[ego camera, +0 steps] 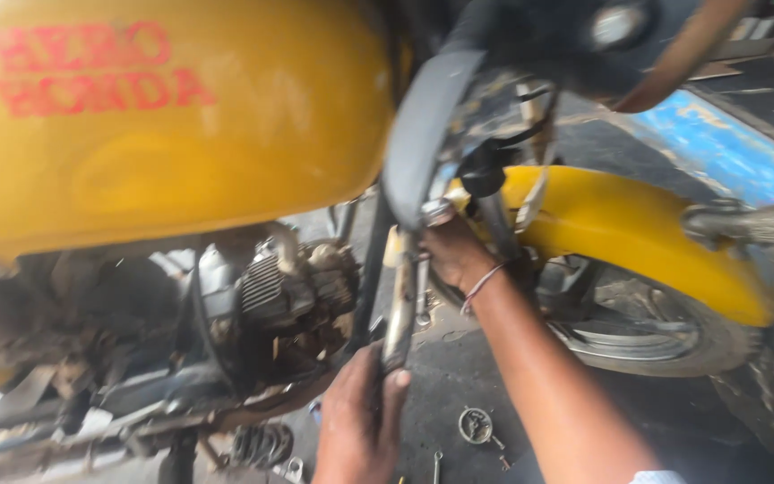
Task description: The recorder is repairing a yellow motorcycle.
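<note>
Head view shows us, largest first, one glossy yellow metal fuel tank filling the ten o'clock corner, with red lettering on its side. Under it, at eight o'clock, sits one grimy finned metal engine. Toward three o'clock we count one curved yellow front mudguard over one dark front tyre.

Between engine and wheel, near the centre, runs the thing in hand: one rusty, dirty metal exhaust pipe, slanting from about twelve down to six. We judge it stiff, fairly heavy for its width and gritty rather than slippery, so it should bear a firm grip low on its bare length, away from the engine end.

Our left hand, at six o'clock, is wrapped around the lower end of that pipe, thumb showing on it. Our right hand, with one thin thread band on the wrist, reaches in at the pipe's upper end; blur hides whether it grips anything.

On the dark ground, at five o'clock, lies one small round metal part with a few loose bits we cannot count.
</note>
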